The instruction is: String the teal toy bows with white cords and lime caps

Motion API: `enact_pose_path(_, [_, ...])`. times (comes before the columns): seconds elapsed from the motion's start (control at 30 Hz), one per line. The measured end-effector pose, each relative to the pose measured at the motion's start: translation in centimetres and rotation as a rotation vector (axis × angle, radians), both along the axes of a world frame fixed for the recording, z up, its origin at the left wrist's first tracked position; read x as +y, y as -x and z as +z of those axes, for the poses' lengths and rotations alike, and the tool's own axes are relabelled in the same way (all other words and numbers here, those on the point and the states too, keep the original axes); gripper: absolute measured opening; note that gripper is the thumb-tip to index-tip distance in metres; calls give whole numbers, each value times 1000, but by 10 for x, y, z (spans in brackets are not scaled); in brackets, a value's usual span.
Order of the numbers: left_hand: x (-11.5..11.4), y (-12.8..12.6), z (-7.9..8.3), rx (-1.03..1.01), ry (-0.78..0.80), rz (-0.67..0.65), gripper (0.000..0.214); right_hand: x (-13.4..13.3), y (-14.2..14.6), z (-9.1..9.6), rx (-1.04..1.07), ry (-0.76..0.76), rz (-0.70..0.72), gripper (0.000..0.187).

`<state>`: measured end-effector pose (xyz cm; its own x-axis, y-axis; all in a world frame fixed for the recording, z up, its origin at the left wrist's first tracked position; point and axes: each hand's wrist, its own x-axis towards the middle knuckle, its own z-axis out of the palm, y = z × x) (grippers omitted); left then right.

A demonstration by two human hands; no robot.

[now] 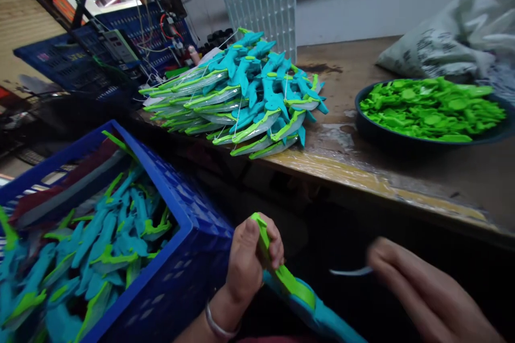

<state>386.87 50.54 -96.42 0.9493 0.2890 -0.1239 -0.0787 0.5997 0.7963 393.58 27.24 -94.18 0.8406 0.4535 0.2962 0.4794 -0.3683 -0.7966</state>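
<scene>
My left hand [252,260], with a bracelet at the wrist, is wrapped round the green limb of a toy crossbow [300,292]. Its teal plastic body slants down to the right and leaves the view at the bottom edge. Apart from it on the right, my right hand [422,284] is smeared by motion. A thin white cord [351,272] sticks out to the left from its pinched fingertips. On the workbench [341,171] ahead lies a heap of similar green-and-teal crossbows [257,91], several with white strings across them.
A blue plastic crate [185,225] at my left holds many more teal and green pieces. Farther right on the bench are a dark round basin [374,134] of loose green parts and a printed sack [438,48]. A translucent ribbed panel [257,0] leans at the wall.
</scene>
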Motion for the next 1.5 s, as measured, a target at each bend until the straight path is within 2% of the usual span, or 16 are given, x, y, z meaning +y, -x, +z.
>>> enact_pose_path(0.1, [-2,8,6,-134,2,-17,49,56,-4,29,55,-147,244,25])
enact_pose_path(0.2, [4,15,8,-244,-7,-52,55,97,-2,50,48,-269,341,25])
enact_pose_path(0.27, [9,19,7,-283,-15,-76,59,108,3,52,68,-293,381,25])
enact_pose_path(0.43, [16,19,-2,-382,-29,-110,63,111,12,39,51,-272,441,22])
enact_pose_path(0.6, [17,12,-14,-574,-28,-163,66,114,14,37,-11,-248,445,22])
enact_pose_path(0.83, [19,11,-22,-568,-6,-181,65,115,15,37,19,-251,449,22])
enact_pose_path(1.1, [19,13,-22,-515,3,-166,66,118,16,32,30,-231,462,22])
enact_pose_path(1.3, [19,12,-20,-514,-13,-179,65,118,16,28,3,-188,390,26])
enact_pose_path(1.5, [20,12,-21,-478,-3,-172,67,117,17,29,8,-198,426,23])
